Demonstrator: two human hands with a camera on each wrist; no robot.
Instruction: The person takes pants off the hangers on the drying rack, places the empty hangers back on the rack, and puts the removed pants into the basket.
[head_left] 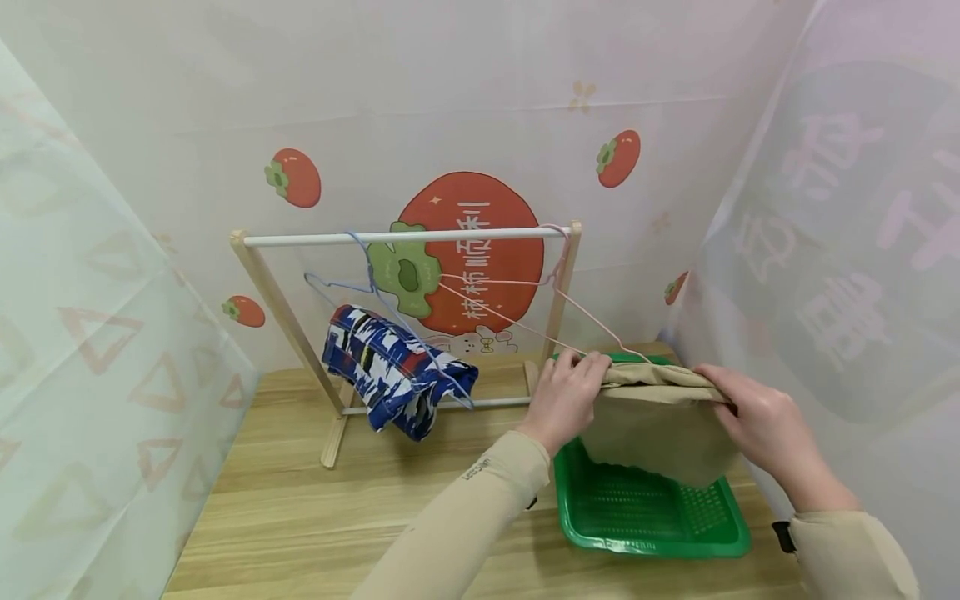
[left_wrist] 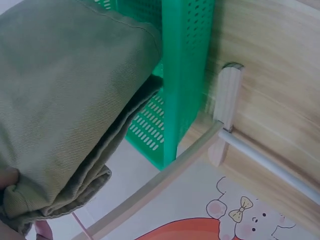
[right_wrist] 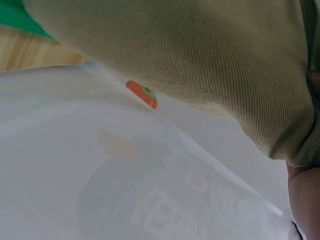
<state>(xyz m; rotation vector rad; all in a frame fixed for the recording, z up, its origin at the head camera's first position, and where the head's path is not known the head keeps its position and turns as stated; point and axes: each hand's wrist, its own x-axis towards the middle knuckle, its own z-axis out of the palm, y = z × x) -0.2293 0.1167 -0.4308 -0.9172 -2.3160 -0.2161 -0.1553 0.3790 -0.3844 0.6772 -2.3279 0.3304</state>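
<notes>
Both hands hold a folded khaki garment [head_left: 652, 437] by its upper edge, over the green basket [head_left: 647, 547]. My left hand [head_left: 566, 400] grips its left end, and my right hand [head_left: 772, 425] pinches the right end between thumb and fingers. A thin pink wire hanger [head_left: 588, 317] hooks on the rack's top bar and slants down into the garment, where its lower end is hidden. In the left wrist view the khaki cloth [left_wrist: 65, 95] hangs in layers, partly in front of the basket's wall. The right wrist view shows its ribbed weave [right_wrist: 200, 55] close up.
A small rack [head_left: 397, 237] with wooden legs and white bars stands on the wood-grain table [head_left: 285, 517]. From its left part a blue hanger [head_left: 368, 258] carries a folded blue, white and red patterned garment [head_left: 397, 367]. Printed cloth walls [head_left: 450, 83] enclose the table.
</notes>
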